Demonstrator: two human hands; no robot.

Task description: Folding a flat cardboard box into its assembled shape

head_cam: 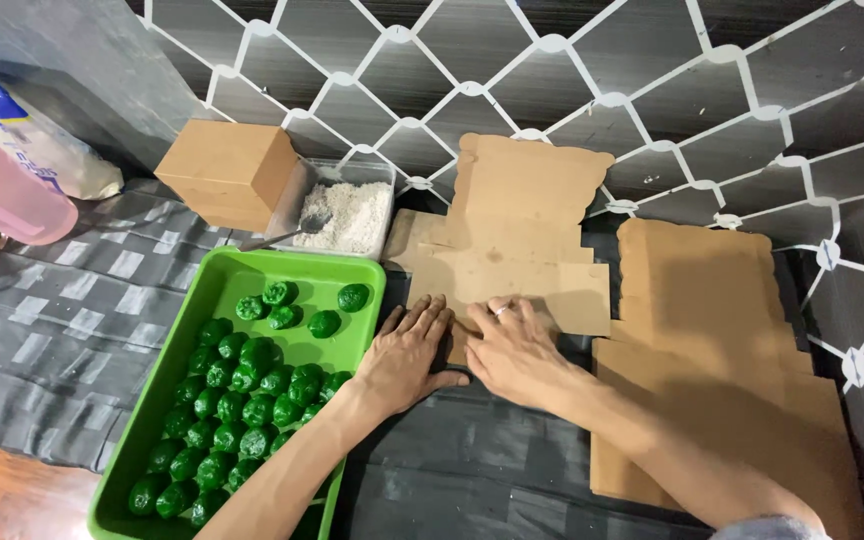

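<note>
Hands flat and open, holding nothing: left hand (407, 355) and right hand (514, 350) press side by side, fingers spread, on the near edge of an unfolded cardboard box blank (512, 250) lying on the dark desk (472, 460), apparently pinning a flap down along its crease. A ring shows on one right finger. More flat blanks (712, 330) lie stacked to the right, within reach. Just left, a green tray (222, 275) holds many round green pieces (242, 400), packed toward its near end. Behind it, a clear tub of white powder (352, 215) with a spoon, and one folded brown box (227, 170) already standing.
</note>
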